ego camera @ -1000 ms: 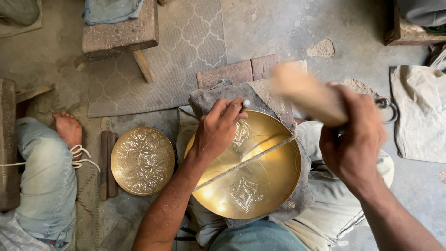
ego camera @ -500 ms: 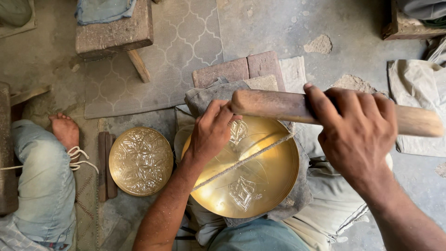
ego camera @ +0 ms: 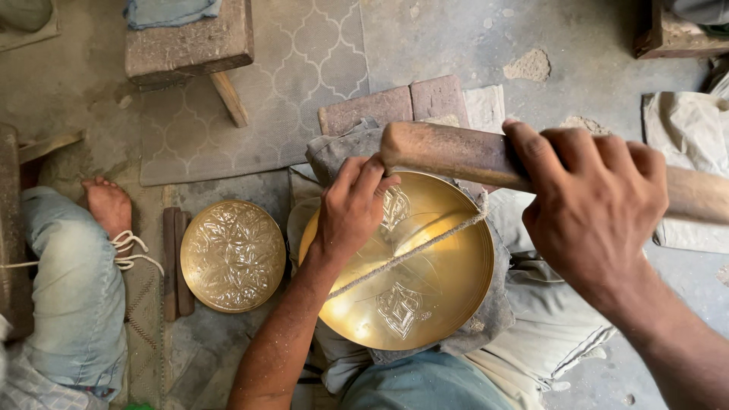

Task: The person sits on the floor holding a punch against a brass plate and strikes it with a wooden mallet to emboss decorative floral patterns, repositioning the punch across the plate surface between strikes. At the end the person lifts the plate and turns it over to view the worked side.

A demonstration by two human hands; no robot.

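Note:
A shiny brass bowl [ego camera: 425, 285] with engraved motifs rests on a grey cloth pad [ego camera: 493, 311] in front of me. A cord [ego camera: 410, 254] runs diagonally across it. My left hand [ego camera: 351, 205] presses on the bowl's upper left rim, fingers bunched as if pinching a small tool that I cannot make out. My right hand [ego camera: 588, 205] grips a thick wooden mallet [ego camera: 456, 152], held level just above the bowl's far rim, its end close to my left fingers.
An engraved brass plate [ego camera: 232, 256] lies on the floor to the left, beside dark wooden sticks [ego camera: 176, 262]. A person's jeans-clad leg [ego camera: 72, 288] and bare foot [ego camera: 106, 205] are at far left. Bricks [ego camera: 395, 106], a wooden stool [ego camera: 190, 38] and a patterned mat [ego camera: 304, 68] lie beyond.
My right hand swung the mallet down from a raised, blurred position to level over the bowl's far rim. My left hand stayed on the bowl.

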